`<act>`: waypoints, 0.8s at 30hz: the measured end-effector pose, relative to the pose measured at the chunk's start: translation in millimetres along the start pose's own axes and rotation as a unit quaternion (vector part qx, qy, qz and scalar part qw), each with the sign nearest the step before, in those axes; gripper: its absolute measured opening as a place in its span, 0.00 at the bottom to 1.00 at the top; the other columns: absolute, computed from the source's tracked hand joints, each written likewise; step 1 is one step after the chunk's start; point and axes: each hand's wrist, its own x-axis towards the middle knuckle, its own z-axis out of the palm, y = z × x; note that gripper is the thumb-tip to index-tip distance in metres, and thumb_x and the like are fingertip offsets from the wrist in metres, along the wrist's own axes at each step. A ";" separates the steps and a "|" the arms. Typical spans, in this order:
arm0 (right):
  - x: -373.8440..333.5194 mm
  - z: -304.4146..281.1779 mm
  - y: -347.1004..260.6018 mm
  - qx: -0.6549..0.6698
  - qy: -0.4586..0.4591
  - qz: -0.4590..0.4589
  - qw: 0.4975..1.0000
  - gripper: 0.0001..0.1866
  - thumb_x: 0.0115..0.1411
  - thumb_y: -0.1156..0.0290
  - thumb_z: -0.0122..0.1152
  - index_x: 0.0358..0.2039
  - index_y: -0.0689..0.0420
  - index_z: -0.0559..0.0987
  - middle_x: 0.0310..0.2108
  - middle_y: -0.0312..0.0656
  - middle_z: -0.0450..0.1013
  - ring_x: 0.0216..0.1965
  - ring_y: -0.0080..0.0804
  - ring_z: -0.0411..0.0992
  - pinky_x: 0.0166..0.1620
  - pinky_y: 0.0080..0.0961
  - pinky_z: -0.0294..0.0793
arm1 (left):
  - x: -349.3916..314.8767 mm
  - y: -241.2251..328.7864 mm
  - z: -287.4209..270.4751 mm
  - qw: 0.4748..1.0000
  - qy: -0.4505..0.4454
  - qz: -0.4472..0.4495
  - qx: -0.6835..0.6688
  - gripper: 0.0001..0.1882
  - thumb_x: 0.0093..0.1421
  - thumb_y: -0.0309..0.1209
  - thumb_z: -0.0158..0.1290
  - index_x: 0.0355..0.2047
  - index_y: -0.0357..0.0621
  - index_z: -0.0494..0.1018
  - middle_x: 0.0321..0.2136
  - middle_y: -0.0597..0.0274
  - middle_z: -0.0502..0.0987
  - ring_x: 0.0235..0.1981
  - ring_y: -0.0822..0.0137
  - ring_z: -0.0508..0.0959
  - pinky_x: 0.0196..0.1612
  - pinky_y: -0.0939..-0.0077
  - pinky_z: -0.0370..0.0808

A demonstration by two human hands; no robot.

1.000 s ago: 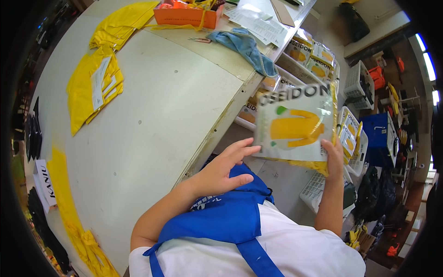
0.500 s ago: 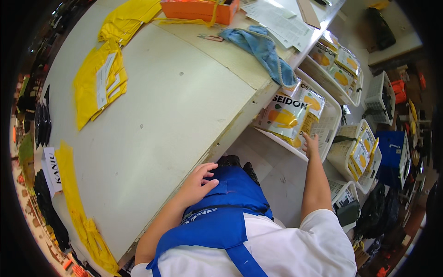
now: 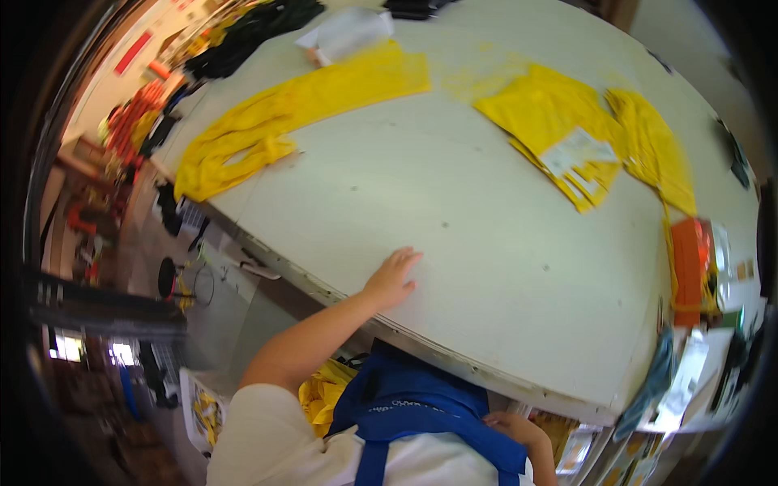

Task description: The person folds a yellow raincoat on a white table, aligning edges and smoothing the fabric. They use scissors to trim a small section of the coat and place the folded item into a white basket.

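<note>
My left hand lies flat on the white worktable near its front edge, fingers spread and holding nothing. My right hand is low under the table's edge, against the blue apron on my chest; its fingers are partly hidden. A long yellow cloth lies across the far left of the table. A folded yellow pile with white paper tags sits at the far right.
An orange box and papers crowd the table's right end, with a blue cloth hanging over the edge. Packages fill the shelf under the table. Dark garments lie at the far side. Yellow cloth sits by my lap.
The view has swung from the shelf to the tabletop. My right hand has left the yellow-printed package and dropped to the apron. My left hand has moved from the apron onto the table.
</note>
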 end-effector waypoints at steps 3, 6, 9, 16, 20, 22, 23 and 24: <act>18.3 -28.9 -94.1 0.120 -0.030 0.041 0.991 0.17 0.58 0.74 0.54 0.49 0.63 0.72 0.38 0.42 0.76 0.38 0.26 0.75 0.44 0.20 0.72 | 37.0 -83.3 -72.0 0.978 0.079 -0.170 0.092 0.34 0.54 0.28 0.54 0.61 0.58 0.58 0.65 0.51 0.45 0.64 0.50 0.52 0.61 0.59 0.59; 52.1 -44.6 -138.3 0.139 0.103 0.062 0.983 0.18 0.59 0.76 0.55 0.51 0.63 0.70 0.40 0.43 0.75 0.37 0.26 0.75 0.40 0.21 0.74 | 59.9 -187.4 -149.8 0.918 0.146 -0.325 0.174 0.35 0.53 0.26 0.52 0.60 0.73 0.61 0.68 0.55 0.33 0.66 0.47 0.46 0.58 0.58 0.62; 92.0 -47.1 -190.9 0.083 0.162 0.094 0.979 0.20 0.58 0.78 0.55 0.52 0.63 0.69 0.40 0.44 0.75 0.35 0.26 0.75 0.38 0.20 0.74 | 75.0 -258.1 -211.1 0.876 0.135 -0.436 0.156 0.32 0.53 0.28 0.51 0.58 0.75 0.63 0.68 0.58 0.28 0.67 0.47 0.41 0.59 0.56 0.60; 251.0 -74.5 -315.9 -0.024 0.255 -0.064 0.965 0.25 0.56 0.75 0.57 0.55 0.61 0.66 0.46 0.45 0.71 0.42 0.29 0.71 0.44 0.24 0.72 | 88.1 -319.5 -216.3 0.954 0.047 -0.292 0.059 0.23 0.52 0.36 0.54 0.50 0.66 0.70 0.53 0.57 0.66 0.59 0.57 0.62 0.60 0.43 0.50; 346.5 -73.8 -442.4 -0.187 0.393 -0.225 0.872 0.32 0.55 0.72 0.59 0.60 0.56 0.60 0.58 0.49 0.59 0.58 0.46 0.58 0.56 0.38 0.62 | 52.9 -200.3 -173.8 0.988 -0.083 -0.117 -0.051 0.29 0.50 0.36 0.54 0.55 0.51 0.62 0.47 0.46 0.70 0.49 0.48 0.70 0.50 0.53 0.66; 379.2 -66.9 -482.1 -0.351 0.368 -0.282 0.814 0.35 0.53 0.70 0.62 0.61 0.54 0.59 0.60 0.49 0.58 0.61 0.51 0.55 0.61 0.43 0.54 | 30.9 -164.5 -119.2 0.949 -0.156 0.026 -0.274 0.37 0.51 0.28 0.52 0.63 0.51 0.55 0.58 0.42 0.60 0.60 0.47 0.60 0.62 0.59 0.56; 387.3 -62.2 -496.7 -0.411 0.342 -0.261 0.804 0.37 0.51 0.69 0.64 0.61 0.54 0.59 0.60 0.49 0.57 0.61 0.52 0.54 0.62 0.44 0.51 | 20.2 -141.1 -117.5 0.912 -0.185 0.157 -0.330 0.33 0.51 0.24 0.50 0.60 0.50 0.61 0.60 0.43 0.58 0.62 0.49 0.57 0.64 0.63 0.53; 393.9 -58.5 -502.4 -0.416 0.268 -0.232 0.838 0.40 0.49 0.65 0.66 0.61 0.54 0.59 0.60 0.48 0.57 0.62 0.52 0.53 0.63 0.50 0.49 | 7.0 -123.1 -131.9 0.876 -0.235 0.204 -0.370 0.28 0.51 0.20 0.47 0.55 0.49 0.68 0.60 0.45 0.57 0.63 0.51 0.55 0.64 0.66 0.52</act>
